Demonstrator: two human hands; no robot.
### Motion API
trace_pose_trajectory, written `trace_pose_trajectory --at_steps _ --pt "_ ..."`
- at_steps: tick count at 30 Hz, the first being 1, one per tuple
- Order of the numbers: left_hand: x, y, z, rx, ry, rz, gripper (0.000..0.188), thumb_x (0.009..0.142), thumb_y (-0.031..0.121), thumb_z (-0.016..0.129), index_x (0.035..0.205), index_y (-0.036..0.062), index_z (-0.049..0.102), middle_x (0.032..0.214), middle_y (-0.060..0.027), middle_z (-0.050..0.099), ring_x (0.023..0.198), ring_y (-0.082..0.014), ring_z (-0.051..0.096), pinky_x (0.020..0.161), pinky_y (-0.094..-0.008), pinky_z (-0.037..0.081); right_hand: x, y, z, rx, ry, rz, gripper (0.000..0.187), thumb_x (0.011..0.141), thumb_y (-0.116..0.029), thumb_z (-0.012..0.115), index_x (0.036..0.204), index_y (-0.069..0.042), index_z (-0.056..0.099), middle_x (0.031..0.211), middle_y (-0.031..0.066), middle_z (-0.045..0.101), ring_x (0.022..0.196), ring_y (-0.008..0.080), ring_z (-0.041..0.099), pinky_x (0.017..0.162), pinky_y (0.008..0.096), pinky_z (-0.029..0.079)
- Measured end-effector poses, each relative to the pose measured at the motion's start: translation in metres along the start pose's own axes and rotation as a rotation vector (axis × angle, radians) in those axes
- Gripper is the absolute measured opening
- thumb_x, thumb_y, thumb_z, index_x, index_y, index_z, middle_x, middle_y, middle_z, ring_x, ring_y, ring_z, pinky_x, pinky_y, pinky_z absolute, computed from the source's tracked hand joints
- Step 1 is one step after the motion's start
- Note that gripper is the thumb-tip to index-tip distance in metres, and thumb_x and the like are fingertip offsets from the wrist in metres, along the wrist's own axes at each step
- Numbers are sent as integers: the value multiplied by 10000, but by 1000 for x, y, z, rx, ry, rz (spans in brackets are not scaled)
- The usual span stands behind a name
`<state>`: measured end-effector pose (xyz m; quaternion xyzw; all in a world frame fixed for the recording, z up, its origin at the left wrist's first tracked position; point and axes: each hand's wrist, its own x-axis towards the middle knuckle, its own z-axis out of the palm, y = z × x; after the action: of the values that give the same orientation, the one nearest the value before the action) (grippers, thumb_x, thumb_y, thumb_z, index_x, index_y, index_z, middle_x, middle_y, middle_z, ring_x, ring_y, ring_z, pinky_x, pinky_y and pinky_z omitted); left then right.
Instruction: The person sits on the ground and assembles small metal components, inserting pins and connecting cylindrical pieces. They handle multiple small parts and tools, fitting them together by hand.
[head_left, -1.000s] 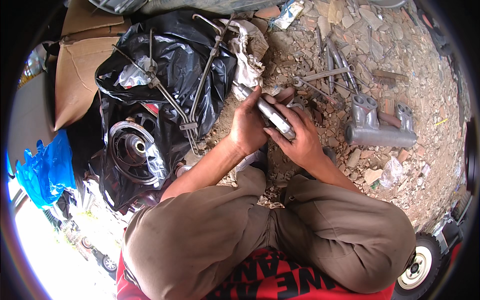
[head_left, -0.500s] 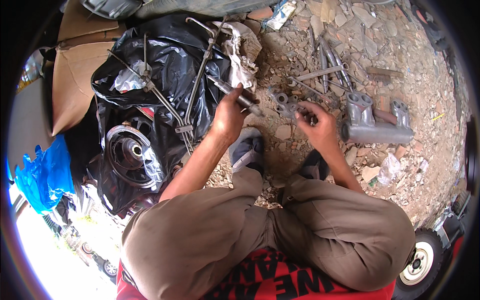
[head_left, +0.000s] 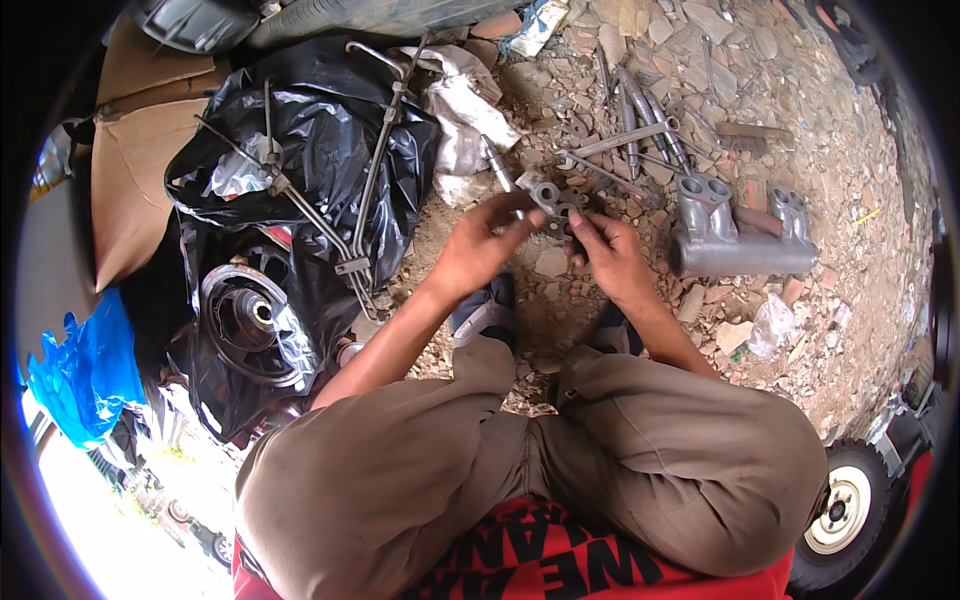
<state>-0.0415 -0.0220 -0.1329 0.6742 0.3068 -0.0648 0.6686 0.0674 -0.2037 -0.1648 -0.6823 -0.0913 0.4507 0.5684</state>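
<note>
My left hand (head_left: 482, 247) is closed loosely around the lower end of a slim, stepped metal fuel injector (head_left: 497, 163). Its shiny upper end leans toward a dirty white cloth (head_left: 460, 110). My right hand (head_left: 612, 258) is pinched at the edge of a small grey metal part with round holes (head_left: 544, 194). Whether that part also rests on the ground is hard to see. The fingertips of both hands are close together around it, above my shoes.
Beyond lie a wrench (head_left: 620, 140) and several metal rods (head_left: 634, 105). A cast metal manifold (head_left: 745, 258) sits to the right on rubble. At left, bent metal pipes (head_left: 325, 225) lie over black plastic (head_left: 330, 120), beside a round metal housing (head_left: 255, 320) and cardboard (head_left: 150, 180).
My left hand has moved right toward my right hand, and the injector has turned steeper, its upper end swinging to the right. The right hand stays by the holed part.
</note>
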Motion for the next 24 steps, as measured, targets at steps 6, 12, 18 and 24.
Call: trace_pose_trajectory --at_steps 6,12,18,24 --pt "-3 -25 11 -301 -82 -133 303 940 169 684 1144 -53 657 927 -99 730 823 -164 711 720 -269 553 2 7 -7 -129 119 -85 316 1003 -292 601 945 11 672 659 -9 600 578 59 528 513 234 402" --pt "-3 -7 7 -448 -85 -129 343 967 160 636 1223 -65 599 1069 -151 705 993 -226 696 849 -341 561 24 34 -51 -845 336 -468 349 834 -198 752 1102 -10 630 1049 214 635 963 436 622 827 482 505" --pt "0 -5 3 -644 -73 -189 409 995 169 568 1299 -99 512 1158 -189 660 1104 -287 660 956 -399 532 26 47 -58 -757 387 -472 317 868 -174 733 1107 -9 606 989 199 687 918 375 675 802 419 528" --pt "-1 -5 -3 -903 -72 -262 371 1005 168 533 1275 -86 510 1239 -188 597 1163 -320 625 1018 -451 496 2 -30 -21 -234 210 -373 149 961 -60 623 1096 -7 587 879 76 674 784 120 633 696 267 505"
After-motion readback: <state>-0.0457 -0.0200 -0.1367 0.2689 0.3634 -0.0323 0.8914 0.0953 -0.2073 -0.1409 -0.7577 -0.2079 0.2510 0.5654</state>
